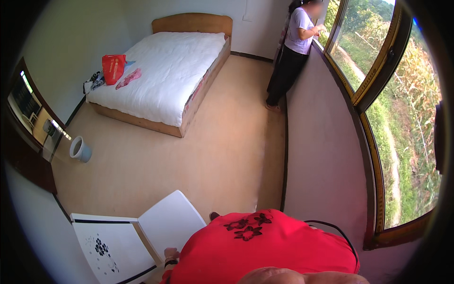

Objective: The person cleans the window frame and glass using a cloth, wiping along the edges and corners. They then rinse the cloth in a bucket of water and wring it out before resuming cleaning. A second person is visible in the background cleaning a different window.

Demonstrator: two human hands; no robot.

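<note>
At the bottom, my left hand [171, 253], with a dark band at the wrist, is beside the lower edge of an open white cabinet door [170, 223]. Whether its fingers grip the door cannot be told. Left of it stands the white cabinet's other panel [113, 248], printed with black flowers. My red top [283, 245] with dark flowers fills the lower middle, and a black cord [340, 230] curves along its right side. My right hand is out of view.
Another person [298, 42] stands at the window [369, 85], upper right. A bed [163, 78] with white bedding holds a red bag [113, 69] and a pink cloth [128, 78]. A bucket [81, 149] stands on the floor near the doorway and dark-framed mirror or opening [46, 96].
</note>
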